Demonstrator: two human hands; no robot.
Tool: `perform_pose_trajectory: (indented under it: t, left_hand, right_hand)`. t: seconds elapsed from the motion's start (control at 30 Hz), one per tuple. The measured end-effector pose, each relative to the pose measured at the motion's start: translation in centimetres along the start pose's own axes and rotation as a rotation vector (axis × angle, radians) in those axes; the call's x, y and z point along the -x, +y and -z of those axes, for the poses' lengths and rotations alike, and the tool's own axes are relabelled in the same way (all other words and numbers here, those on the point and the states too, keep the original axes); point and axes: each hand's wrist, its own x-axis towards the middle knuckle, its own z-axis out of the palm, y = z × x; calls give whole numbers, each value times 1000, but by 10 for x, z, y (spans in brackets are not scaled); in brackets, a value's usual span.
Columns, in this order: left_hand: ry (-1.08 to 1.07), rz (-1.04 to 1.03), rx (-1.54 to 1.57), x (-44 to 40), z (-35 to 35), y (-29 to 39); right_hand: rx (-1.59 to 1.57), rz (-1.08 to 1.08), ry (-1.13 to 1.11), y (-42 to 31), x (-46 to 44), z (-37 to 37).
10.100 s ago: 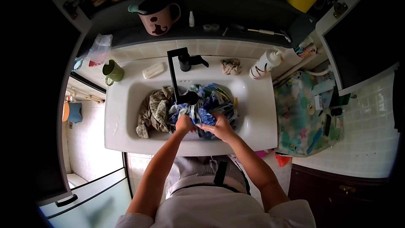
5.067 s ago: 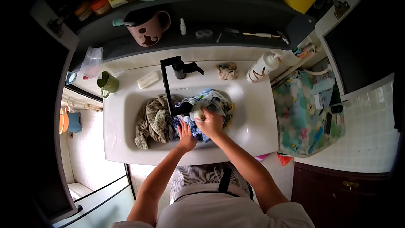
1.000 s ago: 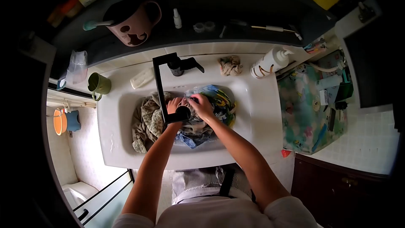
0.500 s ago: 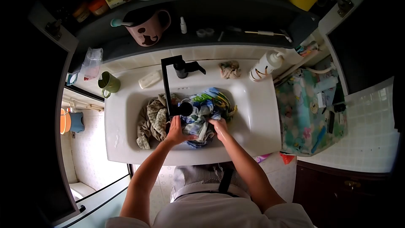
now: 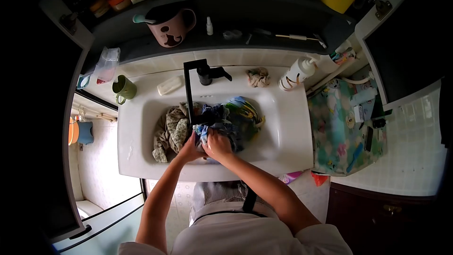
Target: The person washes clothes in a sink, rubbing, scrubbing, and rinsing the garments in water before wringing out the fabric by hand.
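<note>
A blue and white patterned garment [image 5: 211, 119] is bunched in the basin of the white sink [image 5: 295, 146]. My right hand [image 5: 218, 145] closes on its near edge, fingers wrapped in the fabric. Right beside it, my left hand [image 5: 189, 150] grips the same cloth from the left, its fingertips partly hidden. The wet green, yellow and blue part of the cloth [image 5: 245, 113] spreads to the right. Against my left hand's side lies a beige patterned garment [image 5: 172, 130]. Over the pile hangs the black faucet [image 5: 188, 89], its spout just beyond my hands.
Along the sink's back edge are a green cup [image 5: 124, 89], a bar of soap [image 5: 170, 85], a crumpled cloth [image 5: 258, 77] and a white pump bottle [image 5: 297, 73]. A dark shelf [image 5: 264, 19] above holds a pink mug [image 5: 170, 28]. Open cabinet doors flank both sides.
My right hand has moved left, close to my left hand. The blue garment has been gathered between them, under the faucet. The view has shifted slightly.
</note>
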Motion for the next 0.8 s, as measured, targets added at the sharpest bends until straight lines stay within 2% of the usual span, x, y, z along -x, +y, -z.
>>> perform_pose_trajectory:
  t: [0.03, 0.07, 0.1, 0.13, 0.2, 0.23, 0.27, 0.3, 0.33, 0.37, 0.43, 0.47, 0.5, 0.53, 0.57, 0.6, 0.63, 0.67, 0.7, 0.73, 0.77, 0.8]
  left_hand:
    - [7, 265, -143, 8, 15, 21]
    - [-43, 432, -96, 4, 31, 40]
    - [249, 318, -153, 6, 27, 46]
    - [538, 200, -208, 6, 18, 53]
    - [600, 82, -231, -20, 6, 70]
    - [552, 275, -152, -35, -2, 71]
    - [694, 103, -374, -57, -22, 27]
    - [716, 133, -456, -58, -23, 45]
    - [737, 160, -537, -61, -25, 70]
    - [665, 159, -499, -63, -27, 79]
    - [527, 167, -430, -62, -26, 86]
    - [570, 118, -398, -62, -26, 88]
    - [586, 96, -406, -62, -27, 82]
    - [606, 70, -416, -64, -27, 77]
    - [694, 10, -426, -63, -29, 80]
    - [762, -81, -500, -63, -37, 69]
    - [811, -158, -478, -58, -40, 71]
    - [853, -238, -452, -55, -43, 73]
    - [866, -272, -382, -54, -44, 70]
    - [880, -306, -310, -53, -42, 66]
    - [776, -237, -280, -48, -38, 64]
    - [768, -219, -261, -47, -37, 56]
  right_hand:
    - [90, 34, -40, -3, 3, -1]
    - [181, 68, -79, -7, 6, -2]
    - [57, 124, 40, -7, 9, -15]
    - [99, 99, -60, -13, 9, -31]
    - [151, 195, -106, -20, 19, -57]
    - [113, 279, -60, -19, 23, -64]
    - [75, 358, -14, -18, 28, -69]
    - [37, 436, 32, -17, 30, -72]
    - [-61, 369, -104, -13, 28, -59]
    - [-159, 302, -241, -7, 26, -28]
    - [-388, 357, -413, 14, 21, -2]
    - [-501, 370, -507, 25, 19, 11]
    - [-707, 236, -630, 36, 10, 19]
    - [-796, 154, -607, 53, -5, 33]
    - [-1138, -351, -508, 58, -15, 47]
    - [-862, -401, -220, 81, -31, 37]
    - [-360, -387, 146, 104, -53, 14]
    - [-286, -414, 261, 107, -68, 11]
    - [-277, -404, -77, 109, -89, 11]
    - [-312, -306, 175, 100, -89, -21]
    - [-147, -319, 32, 70, -89, -4]
    - [-52, -265, 50, 61, -86, -20]
